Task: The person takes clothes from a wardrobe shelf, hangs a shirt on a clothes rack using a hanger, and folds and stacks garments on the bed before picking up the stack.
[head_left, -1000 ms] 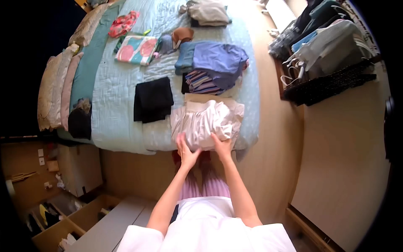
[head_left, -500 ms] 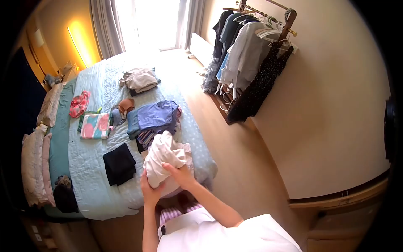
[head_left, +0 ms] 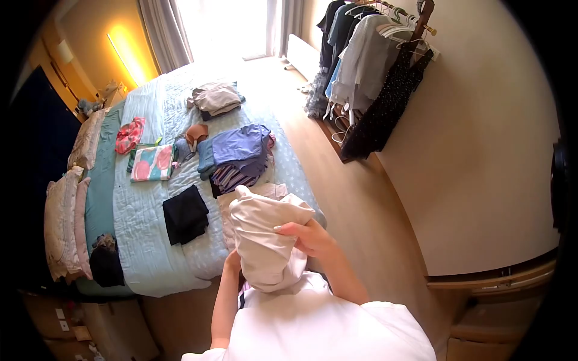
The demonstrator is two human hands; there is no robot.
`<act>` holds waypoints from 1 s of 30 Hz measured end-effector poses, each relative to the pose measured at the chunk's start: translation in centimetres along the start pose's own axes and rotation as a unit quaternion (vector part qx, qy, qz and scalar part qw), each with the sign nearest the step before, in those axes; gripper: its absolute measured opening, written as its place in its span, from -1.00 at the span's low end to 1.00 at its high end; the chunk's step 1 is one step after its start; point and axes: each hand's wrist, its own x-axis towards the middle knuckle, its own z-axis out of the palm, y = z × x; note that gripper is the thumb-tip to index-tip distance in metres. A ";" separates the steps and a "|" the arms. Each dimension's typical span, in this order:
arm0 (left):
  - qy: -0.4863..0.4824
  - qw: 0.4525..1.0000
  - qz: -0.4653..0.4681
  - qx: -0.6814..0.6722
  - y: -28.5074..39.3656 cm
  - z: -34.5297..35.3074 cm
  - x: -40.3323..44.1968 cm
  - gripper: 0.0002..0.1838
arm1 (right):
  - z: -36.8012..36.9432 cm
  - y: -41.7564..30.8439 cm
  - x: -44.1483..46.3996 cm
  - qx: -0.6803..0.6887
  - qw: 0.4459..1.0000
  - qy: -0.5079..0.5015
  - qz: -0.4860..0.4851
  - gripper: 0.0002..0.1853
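Note:
A bunched cream-white garment [head_left: 265, 240] is lifted off the bed's near edge, close to my body. My right hand [head_left: 310, 236] pinches its right side, the thumb on top of the cloth. At its lower left is my left hand [head_left: 233, 260], fingers mostly hidden behind the fabric but closed on it. Another pale garment [head_left: 274, 191] lies flat on the bed just beyond. A folded black garment [head_left: 185, 215] rests to the left, and a blue-purple folded pile [head_left: 238, 147] with striped cloth [head_left: 235, 178] lies farther back.
On the blue bed [head_left: 141, 240] are a patterned folded cloth [head_left: 152, 163], a red-pink cloth [head_left: 129, 136], a brown bra cup [head_left: 196, 133] and a beige pile [head_left: 217, 98]. Pillows [head_left: 62, 222] line the left. A clothes rack [head_left: 424, 21] stands at the back right.
The cream-white garment has been picked up from the bed, bunched, and brought toward my body. Both hands have closed on it. The view has swung up and right, showing the window and rack.

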 end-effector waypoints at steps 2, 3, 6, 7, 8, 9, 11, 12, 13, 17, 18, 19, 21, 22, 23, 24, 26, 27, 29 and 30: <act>-0.011 0.999 -0.015 -0.032 -0.2 -0.5 -1.2 -0.19 | -1.7 -0.1 0.7 0.037 0.999 -0.016 0.018 -0.66; -0.012 0.999 -0.015 -0.042 -0.1 -0.8 -1.9 -0.20 | -2.1 -0.7 0.8 0.033 0.999 -0.018 0.015 -0.66; -0.004 0.999 0.005 -0.052 0.9 -2.0 -4.1 -0.22 | -3.8 -1.5 0.8 0.062 0.997 0.053 -0.010 -0.65; 0.000 0.999 0.018 -0.051 1.7 -2.4 -4.6 -0.23 | -5.0 -1.2 0.9 0.045 0.996 0.070 -0.011 -0.64; 0.004 0.999 0.027 -0.047 2.2 -2.9 -5.4 -0.23 | -6.2 -0.8 0.9 0.029 0.996 0.086 -0.010 -0.62; 0.008 0.999 0.038 -0.038 2.9 -3.4 -6.0 -0.24 | -7.4 0.0 0.9 0.016 0.995 0.095 0.009 -0.58; 0.020 0.997 0.061 -0.034 4.2 -3.6 -7.7 -0.25 | -8.4 1.7 0.5 0.022 0.997 0.071 0.021 -0.57; 0.027 0.996 0.073 -0.037 4.9 -3.4 -8.3 -0.25 | -9.1 2.7 0.3 0.030 0.998 0.049 0.026 -0.55; 0.063 0.990 0.095 -0.082 5.8 -1.5 -9.1 -0.22 | -10.4 3.8 0.5 0.029 0.997 0.044 0.052 -0.51; 0.110 0.987 0.110 0.034 6.7 0.7 -11.3 -0.24 | -13.0 6.2 -0.4 -0.055 0.992 0.102 0.054 -0.45; 0.075 0.984 0.113 0.117 6.8 1.1 -11.4 -0.21 | -12.9 6.0 -0.6 -0.055 0.992 0.102 0.056 -0.45; 0.039 0.972 0.115 0.200 6.9 1.5 -11.4 -0.19 | -12.7 5.7 -0.9 -0.079 0.989 0.110 0.059 -0.45; 0.021 0.973 0.123 0.196 7.3 2.9 -11.7 -0.27 | -12.6 4.8 -1.3 -0.102 0.986 0.116 0.064 -0.44; 0.002 0.972 0.132 0.195 7.6 3.7 -11.7 -0.36 | -12.9 3.8 -1.1 -0.176 0.971 0.112 0.117 -0.40; 0.009 0.972 0.130 0.196 7.8 4.8 -11.8 -0.36 | -13.1 3.0 -1.0 -0.248 0.948 0.104 0.171 -0.35; 0.051 0.943 0.171 0.279 7.9 6.1 -12.0 -0.44 | -13.1 2.9 -1.0 -0.243 0.948 0.097 0.178 -0.35; 0.082 0.851 0.238 0.461 8.6 9.0 -12.9 -0.57 | -12.5 3.4 -1.1 -0.580 0.796 0.134 -0.112 -0.14; 0.065 0.786 0.263 0.556 9.0 10.2 -13.1 -0.61 | -10.5 2.4 -1.3 -0.569 0.809 0.049 -0.139 -0.04; 0.032 0.747 0.292 0.597 8.0 11.3 -13.0 -0.63 | -7.0 1.4 -1.4 -0.473 0.860 -0.117 -0.147 0.16; -0.019 0.703 0.331 0.629 7.6 11.5 -12.9 -0.64 | -4.9 1.7 -1.3 -0.381 0.898 -0.183 -0.123 0.11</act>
